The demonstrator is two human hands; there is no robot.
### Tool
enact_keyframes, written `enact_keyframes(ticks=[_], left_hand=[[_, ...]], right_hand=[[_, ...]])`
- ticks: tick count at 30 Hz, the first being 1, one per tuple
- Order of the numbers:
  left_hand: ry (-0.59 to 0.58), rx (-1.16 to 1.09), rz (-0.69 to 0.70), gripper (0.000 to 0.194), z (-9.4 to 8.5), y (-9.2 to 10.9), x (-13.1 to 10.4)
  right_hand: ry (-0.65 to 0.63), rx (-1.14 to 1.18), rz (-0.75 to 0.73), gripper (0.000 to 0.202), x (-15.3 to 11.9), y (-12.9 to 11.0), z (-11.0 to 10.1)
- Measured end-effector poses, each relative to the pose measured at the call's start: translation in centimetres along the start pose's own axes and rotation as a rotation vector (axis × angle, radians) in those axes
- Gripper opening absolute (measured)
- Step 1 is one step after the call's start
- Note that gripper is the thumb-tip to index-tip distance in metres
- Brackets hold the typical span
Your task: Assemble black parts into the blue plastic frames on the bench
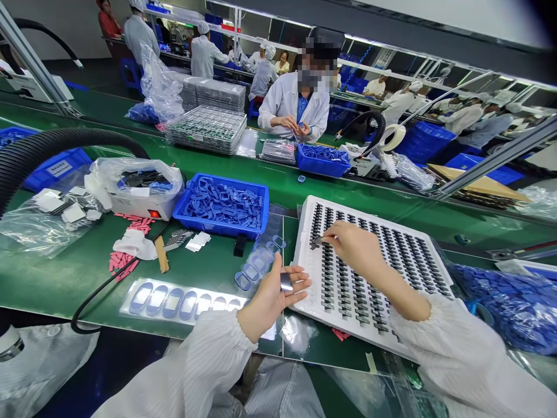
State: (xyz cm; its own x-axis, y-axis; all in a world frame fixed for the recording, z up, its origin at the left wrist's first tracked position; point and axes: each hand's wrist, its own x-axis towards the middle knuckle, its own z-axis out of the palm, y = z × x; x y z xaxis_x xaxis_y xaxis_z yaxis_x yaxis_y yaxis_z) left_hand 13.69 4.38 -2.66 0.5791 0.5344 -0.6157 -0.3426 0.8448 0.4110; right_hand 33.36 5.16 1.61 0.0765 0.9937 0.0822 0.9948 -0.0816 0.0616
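My left hand [272, 293] is palm up with its fingers spread a little, left of the white tray. Across its fingers rests a small dark, shiny rectangular plate [286, 282]. Over the left part of the white foam tray [303, 255], my right hand [359, 247] pinches a small black part [317, 241] between thumb and fingertips. Rows of similar small black parts [361, 302] fill the tray. Just beyond my left hand lies a clear sheet with blue-rimmed oval stickers [256, 265]. A strip of oval stickers [183, 302] lies to its left.
A blue bin [178, 216] of blue plastic frames stands behind my left hand. Beside it are a white box [134, 204], a black hose [78, 136] and pink pieces [124, 264]. Bagged blue parts [509, 296] lie at right. A co-worker [300, 104] sits opposite.
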Motion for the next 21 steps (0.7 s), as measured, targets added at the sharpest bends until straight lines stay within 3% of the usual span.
enact_keyframes(ticks=[2,5,8,11,14,17,21], left_hand=[[-0.022,0.003,0.007,0.053,0.1,0.0,0.2],[-0.043,-0.005,0.011,0.052,0.4,-0.1,0.5],[-0.072,0.001,-0.004,0.048,1.0,-0.3,0.6],[-0.087,0.011,-0.028,0.043,1.4,-0.6,0.5],[-0.062,-0.003,-0.052,0.046,1.3,-0.7,0.4],[-0.028,-0.042,-0.062,0.049,0.9,-0.6,0.2],[0.017,-0.085,-0.039,0.050,0.7,-0.3,-0.1]], right_hand=[[-0.048,0.116,-0.078,0.012,0.1,-0.1,-2.1],[-0.277,0.344,-0.365,0.009,-0.1,-1.6,-4.7],[-0.427,0.395,-0.516,0.009,-0.4,-4.0,-5.4],[-0.476,0.338,-0.503,0.010,-0.2,-5.8,-4.7],[-0.479,0.377,-0.463,0.008,0.7,-5.6,-3.7],[-0.337,0.374,-0.329,0.009,2.0,-3.5,-2.5],[-0.204,0.158,-0.095,0.008,2.9,-0.1,0.0]])
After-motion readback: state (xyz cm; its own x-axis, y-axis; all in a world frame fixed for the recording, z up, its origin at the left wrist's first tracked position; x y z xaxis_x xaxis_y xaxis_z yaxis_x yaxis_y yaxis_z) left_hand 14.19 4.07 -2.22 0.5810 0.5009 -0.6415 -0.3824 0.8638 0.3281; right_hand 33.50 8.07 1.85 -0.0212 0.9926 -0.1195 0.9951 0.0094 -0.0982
